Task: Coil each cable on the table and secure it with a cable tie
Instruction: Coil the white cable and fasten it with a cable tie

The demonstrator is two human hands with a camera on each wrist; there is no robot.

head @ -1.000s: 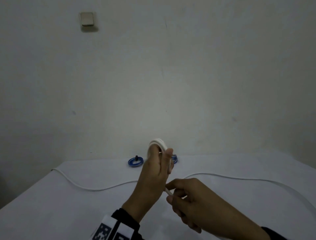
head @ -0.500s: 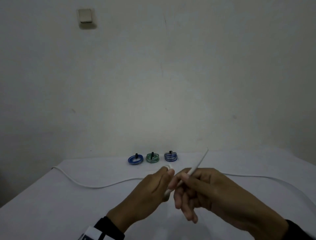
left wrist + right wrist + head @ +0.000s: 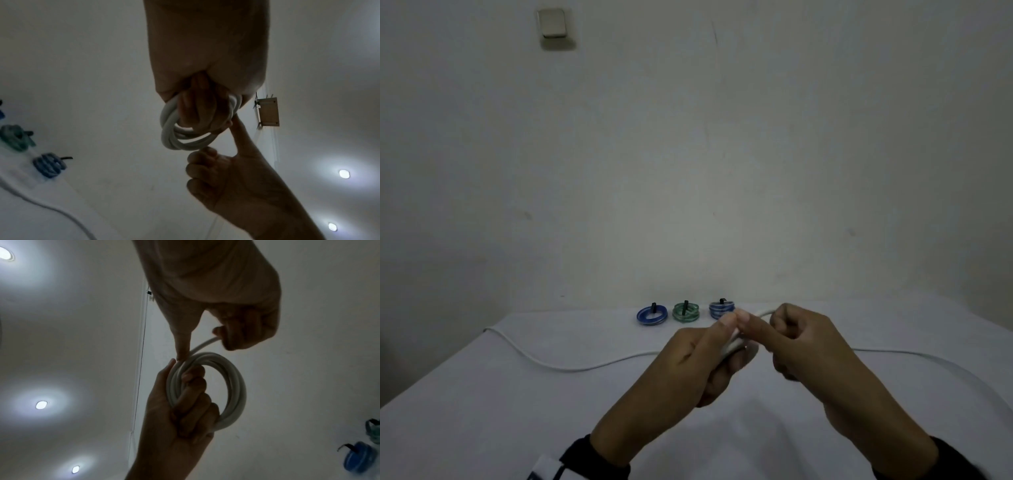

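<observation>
My left hand [image 3: 732,339] grips a small coil of white cable [image 3: 236,386], its fingers curled through the loops and the thumb on top. My right hand [image 3: 777,329] meets it from the right. Its curled fingers pinch the cable's free strand [image 3: 205,344], and its index finger [image 3: 183,345] points at the coil beside my left thumb. The rest of this white cable [image 3: 571,368] trails across the table to the left and right. In the left wrist view the coil [image 3: 185,141] hangs below my left hand, with the right hand [image 3: 226,178] under it.
Three coiled cables with black ties stand in a row at the table's far edge: blue [image 3: 651,315], green [image 3: 686,312], blue-and-white [image 3: 719,309]. The table is covered in white cloth [image 3: 517,428]. A plain wall rises behind it.
My left hand has lowered the coil from upright in front of the far coils. My right hand has come up from below and carried the free strand over to the coil.
</observation>
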